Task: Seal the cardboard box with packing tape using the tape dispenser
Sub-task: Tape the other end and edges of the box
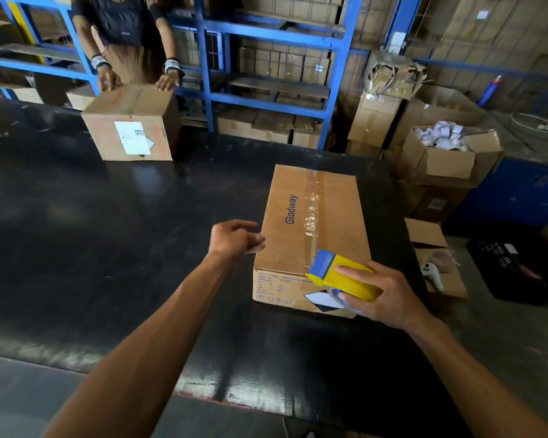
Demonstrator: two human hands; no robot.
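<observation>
A long cardboard box [339, 222] printed "Glodway" lies on the black table [108, 235], a strip of clear packing tape [312, 210] running along its top seam. My right hand [382, 295] grips the yellow and blue tape dispenser [342, 275] at the box's near top edge, where the tape strip ends. My left hand [234, 237] rests at the box's left top edge, its fingertips pinching a loose end of clear tape [261, 241].
Across the table another person [124, 36] rests both hands on a second box [133, 124]. Blue shelving [266, 58] with cartons stands behind. To the right are stacked boxes, an open carton of tape rolls [446, 150] and a black crate [516, 263].
</observation>
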